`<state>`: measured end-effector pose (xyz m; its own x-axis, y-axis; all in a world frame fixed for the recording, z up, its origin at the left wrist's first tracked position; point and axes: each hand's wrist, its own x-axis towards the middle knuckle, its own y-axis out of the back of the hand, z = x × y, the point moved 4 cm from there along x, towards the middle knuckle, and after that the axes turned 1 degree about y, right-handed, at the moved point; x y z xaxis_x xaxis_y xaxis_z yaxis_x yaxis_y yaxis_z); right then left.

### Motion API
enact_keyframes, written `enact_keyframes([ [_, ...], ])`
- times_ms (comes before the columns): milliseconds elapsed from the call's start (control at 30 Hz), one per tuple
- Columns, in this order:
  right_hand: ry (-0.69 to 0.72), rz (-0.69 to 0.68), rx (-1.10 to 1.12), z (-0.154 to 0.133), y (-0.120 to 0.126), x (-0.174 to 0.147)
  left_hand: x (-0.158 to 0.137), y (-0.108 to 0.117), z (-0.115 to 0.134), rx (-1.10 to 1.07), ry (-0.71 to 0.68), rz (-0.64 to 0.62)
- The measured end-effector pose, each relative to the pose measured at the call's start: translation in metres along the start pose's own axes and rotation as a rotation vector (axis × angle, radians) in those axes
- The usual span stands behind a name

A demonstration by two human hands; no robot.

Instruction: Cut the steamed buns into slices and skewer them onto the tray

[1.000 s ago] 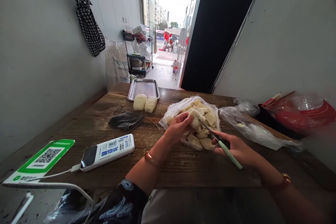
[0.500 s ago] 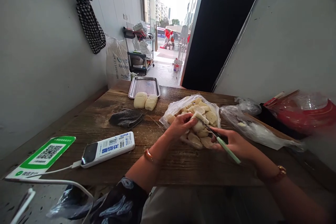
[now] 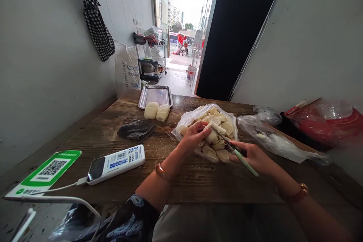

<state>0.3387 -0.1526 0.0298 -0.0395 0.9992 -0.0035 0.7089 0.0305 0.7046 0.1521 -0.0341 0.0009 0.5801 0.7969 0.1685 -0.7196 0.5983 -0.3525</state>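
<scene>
My left hand [image 3: 196, 136] pinches a pale, off-white piece of food [image 3: 217, 127] above a clear plastic bag [image 3: 188, 115]. My right hand [image 3: 249, 155] is closed round the light green handle of a knife [image 3: 245, 163]. The knife's thin dark blade points up and left and meets the held piece. Inside the open bag lie several pale, thick slices [image 3: 210, 153]; exactly what food they are I cannot tell. My left fingertips partly cover the held piece.
Two pale blocks [image 3: 151, 110] sit by a metal tray [image 3: 142, 98] at the back. A dark cloth [image 3: 136, 129], white power bank [image 3: 119, 162] with a cable, and green QR card [image 3: 53, 168] lie left. Plastic bags [image 3: 272, 136] and a red bundle [image 3: 326, 121] are right.
The knife blade lies a little further along the held piece, and my right hand has shifted slightly. The view has tilted a touch; both hands keep their hold.
</scene>
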Motion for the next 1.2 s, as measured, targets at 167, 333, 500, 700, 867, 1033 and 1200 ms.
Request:
enact_keyframes([
  [167,-0.015,-0.094,0.040,-0.004,0.000,-0.001,0.000,0.001,-0.001,0.000,-0.003,0.014],
  [333,0.018,-0.159,0.077,0.000,-0.003,0.004,0.000,0.000,0.003,-0.037,-0.013,0.014],
  [500,0.040,-0.095,0.053,-0.002,-0.006,0.011,0.001,0.004,0.005,0.189,-0.062,0.035],
  [700,0.047,-0.011,0.022,-0.005,-0.010,0.020,0.003,0.009,0.008,0.398,-0.148,0.101],
  [867,0.066,-0.021,0.034,-0.008,-0.006,0.028,0.004,0.016,0.008,0.444,-0.165,0.171],
  [1033,0.062,-0.092,0.120,-0.012,-0.008,0.044,0.007,0.024,0.003,0.273,-0.109,0.212],
  [1200,-0.131,-0.159,0.351,0.003,-0.012,0.064,0.010,0.030,-0.004,-0.147,-0.019,0.239],
])
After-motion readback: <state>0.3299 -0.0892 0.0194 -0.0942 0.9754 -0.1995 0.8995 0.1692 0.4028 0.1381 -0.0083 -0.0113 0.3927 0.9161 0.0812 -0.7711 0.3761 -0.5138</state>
